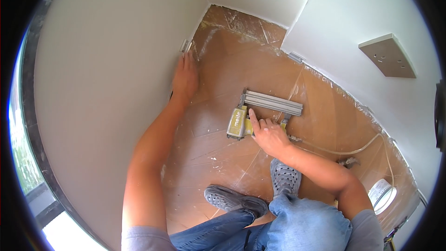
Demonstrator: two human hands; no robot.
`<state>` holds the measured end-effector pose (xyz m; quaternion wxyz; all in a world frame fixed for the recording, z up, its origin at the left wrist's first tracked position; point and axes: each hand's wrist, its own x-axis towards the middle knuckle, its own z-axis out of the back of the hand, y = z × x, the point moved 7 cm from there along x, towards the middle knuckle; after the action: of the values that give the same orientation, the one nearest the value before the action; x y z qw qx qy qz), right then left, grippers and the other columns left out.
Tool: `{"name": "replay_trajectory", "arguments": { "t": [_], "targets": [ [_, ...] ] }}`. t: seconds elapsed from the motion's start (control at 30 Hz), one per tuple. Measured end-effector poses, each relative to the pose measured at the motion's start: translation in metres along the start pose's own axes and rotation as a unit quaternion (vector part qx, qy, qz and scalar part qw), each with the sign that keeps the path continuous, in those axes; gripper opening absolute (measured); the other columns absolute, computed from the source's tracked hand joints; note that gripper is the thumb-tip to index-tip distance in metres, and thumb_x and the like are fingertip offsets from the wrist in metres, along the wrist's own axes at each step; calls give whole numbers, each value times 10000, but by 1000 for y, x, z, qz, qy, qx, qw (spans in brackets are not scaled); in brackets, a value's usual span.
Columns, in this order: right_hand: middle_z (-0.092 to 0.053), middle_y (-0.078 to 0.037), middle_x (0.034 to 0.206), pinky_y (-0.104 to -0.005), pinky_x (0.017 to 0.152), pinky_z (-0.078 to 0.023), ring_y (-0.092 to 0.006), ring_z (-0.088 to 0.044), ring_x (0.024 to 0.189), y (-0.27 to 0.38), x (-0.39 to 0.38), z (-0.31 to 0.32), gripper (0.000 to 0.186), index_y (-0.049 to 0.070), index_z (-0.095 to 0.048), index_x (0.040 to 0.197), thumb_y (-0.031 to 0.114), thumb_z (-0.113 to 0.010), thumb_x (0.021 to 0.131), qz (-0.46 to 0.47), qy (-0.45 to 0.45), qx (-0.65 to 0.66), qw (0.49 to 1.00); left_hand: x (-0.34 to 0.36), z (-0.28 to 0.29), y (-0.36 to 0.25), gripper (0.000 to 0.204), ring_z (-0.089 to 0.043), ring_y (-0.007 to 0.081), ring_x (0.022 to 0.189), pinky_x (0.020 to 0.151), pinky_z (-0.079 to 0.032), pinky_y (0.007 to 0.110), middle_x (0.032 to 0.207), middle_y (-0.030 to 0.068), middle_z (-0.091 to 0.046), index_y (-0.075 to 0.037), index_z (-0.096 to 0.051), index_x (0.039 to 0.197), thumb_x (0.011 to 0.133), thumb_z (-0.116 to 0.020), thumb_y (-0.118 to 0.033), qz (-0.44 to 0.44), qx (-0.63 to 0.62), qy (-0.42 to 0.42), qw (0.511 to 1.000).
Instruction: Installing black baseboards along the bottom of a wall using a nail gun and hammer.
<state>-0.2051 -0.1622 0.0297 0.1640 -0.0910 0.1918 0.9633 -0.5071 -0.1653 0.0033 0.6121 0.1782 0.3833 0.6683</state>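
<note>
Stretched forward along the left wall, my left hand (185, 78) has its fingertips at the lower end of a small silvery metal clip (186, 46) at the foot of the wall. Its fingers are held together on the clip; the thumb is hidden. My right hand (271, 135) is wrapped round the handle of a yellow and grey nail gun (237, 122), with the index finger stretched along it. The gun's long grey magazine (273, 102) points right. A pale air hose (344, 152) runs from its handle end.
Brown floor (218, 153), dusty and marked with white, lies between the walls. Another metal clip (295, 57) sits at the right wall's foot, below a socket plate (387, 56). A hammer-like tool (349, 162) and a white roll (383, 196) lie near my right arm.
</note>
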Motion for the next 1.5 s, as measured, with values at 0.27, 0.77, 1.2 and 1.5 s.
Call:
{"name": "replay_trajectory", "arguments": {
  "t": [0.27,0.77,1.2,1.5],
  "targets": [
    [-652,-107,940,-380,818,-537,-274,-619,920,-18,-121,47,445,-45,-629,1219,118,-586,806,46,-224,32,973,-136,24,-35,344,-525,402,1280,1095,-407,499,1379,226,-571,26,-561,1320,1000,-482,-72,60,-401,-39,913],
    [-621,-267,977,-521,794,-488,-466,-607,919,-177,-471,-77,356,7,-543,1092,139,-684,792,-564,-11,247,788,-278,9,-71,512,-447,391,1389,1142,-397,471,1560,235,-404,59,-466,1435,943,-507,-74,-35,-380,170,908],
    [-643,-92,1000,-307,649,-586,-165,-694,790,-28,-144,47,426,5,-417,1317,46,-651,963,-226,-115,698,670,-272,34,-64,882,-341,387,1477,1174,-370,412,1647,242,-226,67,-332,1525,845,-766,-290,-43,-492,173,852],
    [-509,-29,709,-305,421,-440,-118,-489,491,68,173,20,232,66,-449,1025,245,-598,1030,-229,-219,898,305,-265,40,-71,941,-303,446,1482,1195,-342,425,1629,297,-216,110,-344,1498,783,-824,-270,-9,-547,188,816]
  ]
}}
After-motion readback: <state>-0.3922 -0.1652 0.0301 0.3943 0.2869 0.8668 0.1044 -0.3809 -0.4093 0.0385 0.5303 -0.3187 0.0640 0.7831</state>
